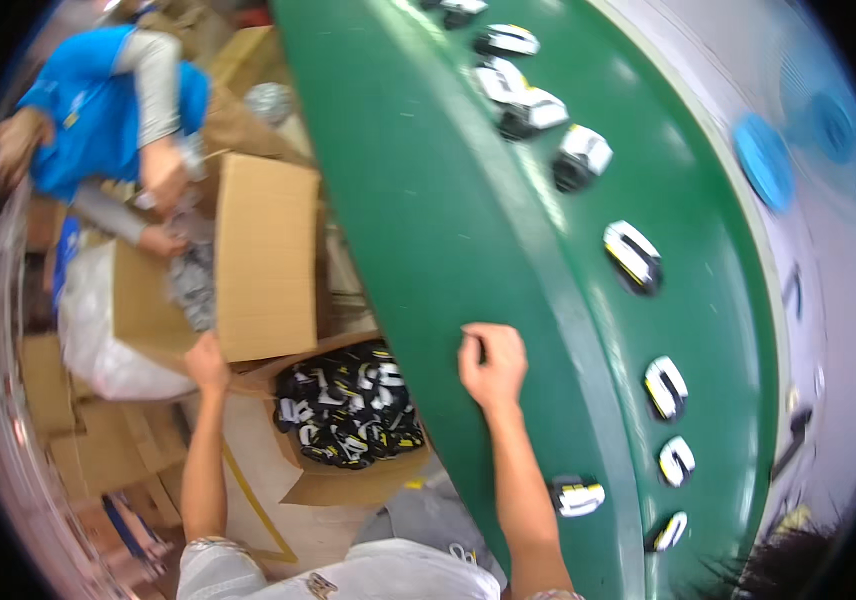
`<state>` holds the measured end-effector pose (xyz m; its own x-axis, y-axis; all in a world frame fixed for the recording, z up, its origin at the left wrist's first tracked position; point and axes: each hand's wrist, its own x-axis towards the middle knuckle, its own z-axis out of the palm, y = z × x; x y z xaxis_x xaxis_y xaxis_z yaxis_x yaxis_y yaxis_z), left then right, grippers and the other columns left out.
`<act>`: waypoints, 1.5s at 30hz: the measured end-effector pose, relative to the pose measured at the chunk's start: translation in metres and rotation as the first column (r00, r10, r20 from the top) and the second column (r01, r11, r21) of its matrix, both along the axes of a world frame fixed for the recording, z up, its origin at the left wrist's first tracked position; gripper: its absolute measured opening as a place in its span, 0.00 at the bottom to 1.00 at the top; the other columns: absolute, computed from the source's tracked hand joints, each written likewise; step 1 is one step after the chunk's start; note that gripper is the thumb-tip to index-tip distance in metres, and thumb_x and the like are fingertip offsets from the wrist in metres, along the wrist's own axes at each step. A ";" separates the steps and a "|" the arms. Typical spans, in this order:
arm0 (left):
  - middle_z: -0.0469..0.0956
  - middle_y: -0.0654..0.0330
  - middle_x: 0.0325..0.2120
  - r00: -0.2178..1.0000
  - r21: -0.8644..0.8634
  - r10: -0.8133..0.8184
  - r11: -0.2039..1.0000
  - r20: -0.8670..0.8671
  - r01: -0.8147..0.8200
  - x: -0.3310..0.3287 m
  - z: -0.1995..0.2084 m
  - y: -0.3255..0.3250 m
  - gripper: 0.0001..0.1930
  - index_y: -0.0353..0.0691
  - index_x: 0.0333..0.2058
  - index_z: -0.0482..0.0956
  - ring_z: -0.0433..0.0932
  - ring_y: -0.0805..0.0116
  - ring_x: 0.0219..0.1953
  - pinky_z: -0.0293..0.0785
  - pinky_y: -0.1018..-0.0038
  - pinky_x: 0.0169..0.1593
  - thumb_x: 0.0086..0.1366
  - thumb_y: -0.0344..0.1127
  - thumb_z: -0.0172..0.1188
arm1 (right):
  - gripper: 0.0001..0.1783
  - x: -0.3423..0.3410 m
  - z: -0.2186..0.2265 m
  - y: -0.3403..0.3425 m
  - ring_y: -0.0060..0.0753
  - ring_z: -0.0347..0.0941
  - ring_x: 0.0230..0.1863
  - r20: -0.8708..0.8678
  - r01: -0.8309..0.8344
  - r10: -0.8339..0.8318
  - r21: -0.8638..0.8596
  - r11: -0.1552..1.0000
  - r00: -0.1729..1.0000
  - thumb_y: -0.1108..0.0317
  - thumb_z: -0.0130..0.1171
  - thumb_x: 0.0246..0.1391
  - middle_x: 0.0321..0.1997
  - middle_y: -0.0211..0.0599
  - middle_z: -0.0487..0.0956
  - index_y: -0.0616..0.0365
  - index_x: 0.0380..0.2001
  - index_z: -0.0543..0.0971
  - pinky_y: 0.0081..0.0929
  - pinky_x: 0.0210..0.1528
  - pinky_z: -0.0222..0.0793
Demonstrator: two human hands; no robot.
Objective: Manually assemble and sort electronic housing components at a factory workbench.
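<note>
My left hand (208,362) is closed on the near corner of an open cardboard box (266,265), whose raised flap stands beside it. Grey, crumpled-looking contents (194,285) show inside that box. Over the green conveyor (418,190), my right hand (494,365) hangs in a loose fist; no object shows in it. Between my arms, a second cardboard box (348,487) holds a heap of black-and-white packs (348,405) with yellow marks. A similar pack (577,496) lies on the belt right of my right forearm. Their exact kind is unclear.
Several more packs (633,257) lie along the belt's outer lane, past a raised divider (538,240). A co-worker in a blue shirt (98,110) reaches into the box at left. Flattened cardboard (103,450) covers the floor there. A blue fan (766,160) stands beyond the belt.
</note>
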<state>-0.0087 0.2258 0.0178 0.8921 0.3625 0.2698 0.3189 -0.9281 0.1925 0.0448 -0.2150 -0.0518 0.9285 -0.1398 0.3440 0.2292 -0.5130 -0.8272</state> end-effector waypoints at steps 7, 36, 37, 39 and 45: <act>0.68 0.41 0.18 0.996 0.014 0.054 0.999 -0.076 -0.053 -0.025 0.037 -0.036 0.18 0.32 0.21 0.70 0.67 0.43 0.21 0.60 0.58 0.27 0.63 0.39 0.40 | 0.06 -0.010 0.004 -0.007 0.39 0.72 0.32 -0.047 -0.107 0.109 0.046 0.993 0.993 0.78 0.56 0.43 0.29 0.35 0.78 0.58 0.28 0.76 0.30 0.36 0.67; 0.76 0.47 0.44 0.718 -0.222 -0.601 0.798 -0.350 0.560 0.153 -0.020 0.129 0.25 0.28 0.50 0.70 0.71 0.60 0.44 0.64 0.69 0.50 0.69 0.46 0.39 | 0.04 -0.208 -0.016 0.104 0.43 0.69 0.30 0.040 0.551 -0.588 0.304 0.777 0.808 0.76 0.55 0.41 0.27 0.39 0.75 0.58 0.25 0.73 0.34 0.36 0.67; 0.76 0.47 0.44 0.689 -0.230 -0.634 0.772 -0.352 0.593 0.154 -0.019 0.122 0.25 0.28 0.50 0.70 0.71 0.60 0.44 0.64 0.69 0.50 0.69 0.46 0.39 | 0.03 -0.234 -0.019 0.116 0.39 0.70 0.30 -0.127 0.594 -0.599 0.398 0.700 0.791 0.76 0.55 0.43 0.26 0.38 0.75 0.59 0.26 0.74 0.32 0.35 0.68; 0.75 0.44 0.44 0.749 -0.168 -0.553 0.831 -0.365 0.531 0.147 -0.011 0.090 0.26 0.27 0.49 0.70 0.71 0.57 0.43 0.65 0.67 0.49 0.69 0.48 0.39 | 0.04 -0.288 -0.046 0.139 0.32 0.74 0.27 -0.345 0.635 -0.543 0.536 0.556 0.766 0.73 0.55 0.49 0.26 0.37 0.78 0.60 0.30 0.75 0.26 0.31 0.70; 0.74 0.42 0.46 0.755 -0.237 -0.550 0.835 -0.358 0.496 0.151 0.000 0.055 0.29 0.28 0.49 0.72 0.72 0.52 0.46 0.65 0.63 0.50 0.67 0.52 0.39 | 0.05 -0.482 -0.110 0.184 0.23 0.76 0.33 -0.681 0.908 -0.611 0.383 0.172 0.403 0.75 0.56 0.51 0.31 0.35 0.80 0.60 0.33 0.77 0.23 0.39 0.71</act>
